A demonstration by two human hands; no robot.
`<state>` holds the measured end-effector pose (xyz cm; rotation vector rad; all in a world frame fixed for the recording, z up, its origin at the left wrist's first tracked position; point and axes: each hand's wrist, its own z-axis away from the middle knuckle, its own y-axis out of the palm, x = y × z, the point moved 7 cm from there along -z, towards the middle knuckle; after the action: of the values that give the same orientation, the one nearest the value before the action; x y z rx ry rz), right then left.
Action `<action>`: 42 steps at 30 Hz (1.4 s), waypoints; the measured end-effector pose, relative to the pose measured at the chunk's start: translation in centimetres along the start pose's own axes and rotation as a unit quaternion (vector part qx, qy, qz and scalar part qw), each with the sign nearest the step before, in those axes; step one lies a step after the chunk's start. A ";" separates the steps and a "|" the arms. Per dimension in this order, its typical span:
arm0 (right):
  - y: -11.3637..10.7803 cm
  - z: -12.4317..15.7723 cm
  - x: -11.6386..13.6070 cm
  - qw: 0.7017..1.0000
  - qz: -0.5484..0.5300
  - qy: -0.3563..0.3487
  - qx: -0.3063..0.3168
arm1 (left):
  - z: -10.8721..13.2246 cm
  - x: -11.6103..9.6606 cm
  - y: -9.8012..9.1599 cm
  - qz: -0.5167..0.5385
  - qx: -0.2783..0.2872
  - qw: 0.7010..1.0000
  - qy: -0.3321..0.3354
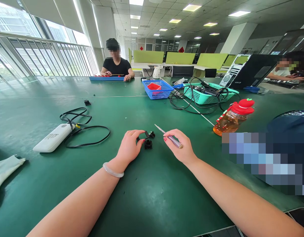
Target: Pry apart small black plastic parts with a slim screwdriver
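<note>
Between the thumb and fingers of my left hand is a small black plastic part, partly hidden by the fingertips. Right beside it is another black piece with what look like metal pins; whether the two are joined I cannot tell. Just below, a black socket-like housing lies on the green table. My right hand grips a screwdriver by its translucent purplish handle. Its thin metal shaft points up and left, toward the black parts but apart from them.
A white power bank with a black strap lies left, a small black piece behind it. Blue basket, green basket with cables and a red-lidded bottle stand back right. A person sits opposite.
</note>
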<state>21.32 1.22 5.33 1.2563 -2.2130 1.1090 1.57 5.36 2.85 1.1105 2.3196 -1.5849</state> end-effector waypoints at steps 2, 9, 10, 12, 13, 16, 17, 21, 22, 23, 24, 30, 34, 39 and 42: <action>0.2 -0.1 -1.1 0.999 0.018 0.042 -0.002 | 0.0 0.5 0.2 -0.037 0.008 0.999 -0.015; 2.2 0.4 -3.0 0.988 0.073 0.105 0.085 | 0.4 1.4 1.0 -0.104 0.065 0.992 -0.040; 2.4 0.4 -3.0 0.987 0.078 0.106 0.095 | 0.4 1.2 0.8 -0.101 0.064 0.992 -0.038; 2.6 0.5 -2.8 0.985 0.084 0.105 0.110 | 0.4 0.4 0.8 -0.083 0.069 0.994 -0.020; 2.7 0.6 -2.7 0.984 0.084 0.102 0.117 | 0.4 0.0 0.9 -0.072 0.076 0.995 -0.003; 3.1 0.6 -2.5 0.984 0.077 0.087 0.131 | 0.7 -1.1 1.5 -0.039 0.117 0.991 0.055; 3.2 0.5 -2.5 0.985 0.076 0.081 0.135 | 0.8 -1.2 1.8 -0.031 0.132 0.989 0.065; 3.5 0.5 -2.3 0.984 0.070 0.061 0.149 | 0.8 -0.9 2.1 -0.017 0.149 0.987 0.065; 3.5 0.5 -2.2 0.985 0.065 0.058 0.152 | 0.8 -0.8 2.0 -0.020 0.143 0.988 0.058; 3.4 0.5 -2.1 0.985 0.057 0.056 0.154 | 0.7 -0.7 1.9 -0.025 0.138 0.989 0.051; 3.3 0.4 -2.0 0.986 0.046 0.055 0.151 | 0.7 -0.6 1.8 -0.030 0.133 0.990 0.044; 0.9 0.2 -2.0 0.996 -0.030 0.085 0.026 | 0.9 -1.5 1.6 -0.011 0.145 0.986 0.085; 0.1 0.2 -2.1 0.995 -0.030 0.092 -0.026 | 1.2 -2.4 2.1 -0.018 0.172 0.979 0.104; 0.1 0.2 -1.5 0.998 -0.001 0.056 -0.035 | 2.1 -5.4 3.0 -0.070 0.159 0.976 0.131; 0.1 0.2 -0.9 0.999 0.021 0.023 -0.037 | 2.4 -6.8 3.6 -0.097 0.136 0.975 0.145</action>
<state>21.75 1.55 4.60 1.1484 -2.2339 1.0510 8.05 0.56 2.33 1.2841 2.5151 -1.9816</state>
